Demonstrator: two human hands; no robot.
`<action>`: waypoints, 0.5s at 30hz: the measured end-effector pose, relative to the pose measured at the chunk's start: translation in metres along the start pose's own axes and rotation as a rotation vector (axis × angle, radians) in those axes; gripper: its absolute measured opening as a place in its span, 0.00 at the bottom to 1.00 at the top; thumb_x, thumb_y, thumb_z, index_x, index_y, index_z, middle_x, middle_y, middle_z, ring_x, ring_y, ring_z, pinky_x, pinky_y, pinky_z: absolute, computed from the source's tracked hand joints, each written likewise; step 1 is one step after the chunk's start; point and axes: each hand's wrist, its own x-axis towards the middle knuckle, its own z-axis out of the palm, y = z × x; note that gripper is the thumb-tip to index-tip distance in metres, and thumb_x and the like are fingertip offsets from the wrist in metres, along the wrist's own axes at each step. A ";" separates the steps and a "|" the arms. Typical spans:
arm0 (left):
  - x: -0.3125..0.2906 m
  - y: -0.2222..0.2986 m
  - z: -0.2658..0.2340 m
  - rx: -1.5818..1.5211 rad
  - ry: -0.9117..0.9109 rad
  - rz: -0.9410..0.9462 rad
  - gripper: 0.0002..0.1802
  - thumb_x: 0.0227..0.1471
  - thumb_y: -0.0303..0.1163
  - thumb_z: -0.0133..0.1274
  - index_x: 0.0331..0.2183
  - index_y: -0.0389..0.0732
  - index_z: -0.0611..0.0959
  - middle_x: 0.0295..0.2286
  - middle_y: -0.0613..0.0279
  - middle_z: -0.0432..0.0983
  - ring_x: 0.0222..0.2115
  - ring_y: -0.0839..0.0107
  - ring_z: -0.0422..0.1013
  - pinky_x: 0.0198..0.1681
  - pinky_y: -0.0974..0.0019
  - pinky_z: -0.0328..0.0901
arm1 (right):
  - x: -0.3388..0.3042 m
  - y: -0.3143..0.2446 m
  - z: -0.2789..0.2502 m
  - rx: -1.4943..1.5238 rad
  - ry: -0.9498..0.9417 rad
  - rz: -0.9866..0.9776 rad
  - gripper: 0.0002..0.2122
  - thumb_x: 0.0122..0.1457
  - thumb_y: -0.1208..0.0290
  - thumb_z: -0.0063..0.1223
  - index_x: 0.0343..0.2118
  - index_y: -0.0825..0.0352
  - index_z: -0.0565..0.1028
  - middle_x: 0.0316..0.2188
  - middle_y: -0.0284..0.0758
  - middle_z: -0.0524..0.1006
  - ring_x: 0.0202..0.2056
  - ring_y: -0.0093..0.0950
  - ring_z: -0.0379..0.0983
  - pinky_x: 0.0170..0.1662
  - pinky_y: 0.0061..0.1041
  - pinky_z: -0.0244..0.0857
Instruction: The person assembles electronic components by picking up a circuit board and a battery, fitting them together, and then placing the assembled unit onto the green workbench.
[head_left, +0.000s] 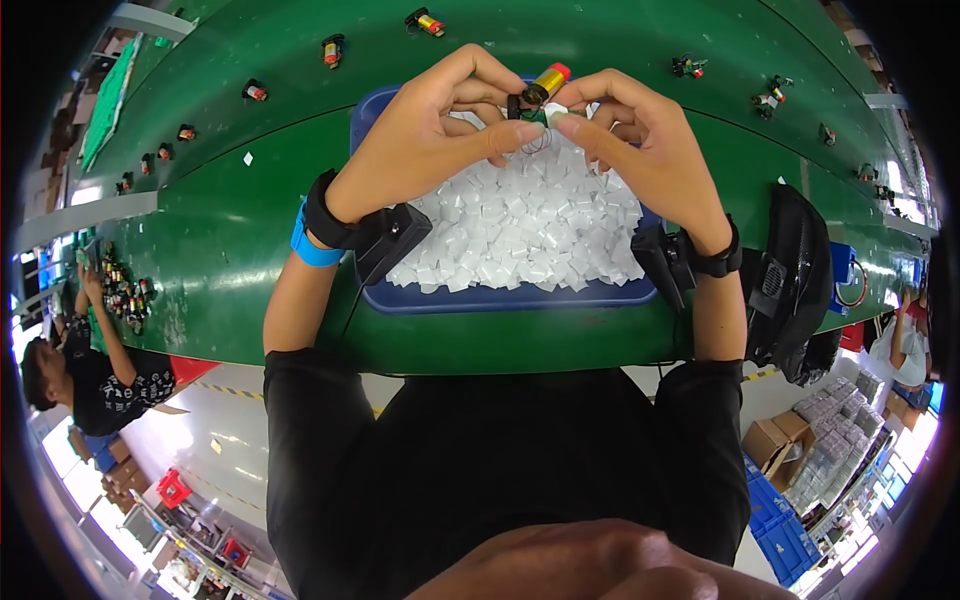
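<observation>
Both hands meet above a blue tray (500,299) heaped with small white pieces (520,230). In my left hand (440,125) is a small electronic assembly (547,84), a yellow cylinder with a red end, a black part and thin wires. Its fingers are closed round the black part. My right hand (640,135) pinches a small white piece (556,115) between thumb and forefinger, right up against the assembly. Whether the piece touches it, I cannot tell. Each wrist wears a black strap with a black box; a blue band circles the left one.
Along the green bench (220,270) lie several similar assemblies (332,50) in a spaced row. A black bag (790,280) stands right of the tray, beside a blue box (846,278). At far left a co-worker (110,375) reaches toward a pile of assemblies (125,290).
</observation>
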 end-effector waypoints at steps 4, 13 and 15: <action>0.000 -0.002 0.004 0.097 0.032 0.047 0.17 0.53 0.27 0.63 0.41 0.34 0.74 0.33 0.59 0.78 0.31 0.76 0.76 0.31 0.72 0.74 | 0.001 0.000 0.003 0.049 0.016 0.061 0.08 0.61 0.71 0.59 0.40 0.67 0.75 0.24 0.27 0.76 0.24 0.13 0.70 0.27 0.14 0.63; -0.001 0.001 0.008 0.292 0.060 0.120 0.20 0.49 0.32 0.67 0.39 0.35 0.75 0.34 0.59 0.77 0.32 0.73 0.76 0.32 0.71 0.74 | 0.002 0.011 0.009 -0.042 0.082 0.007 0.08 0.61 0.71 0.59 0.38 0.68 0.75 0.23 0.27 0.76 0.20 0.13 0.69 0.25 0.13 0.62; -0.001 -0.001 0.011 0.314 0.079 0.127 0.20 0.49 0.32 0.67 0.39 0.35 0.75 0.34 0.59 0.77 0.32 0.73 0.76 0.32 0.70 0.75 | 0.002 0.009 0.009 -0.065 0.074 0.018 0.08 0.61 0.71 0.59 0.38 0.69 0.75 0.22 0.27 0.76 0.20 0.13 0.69 0.25 0.13 0.61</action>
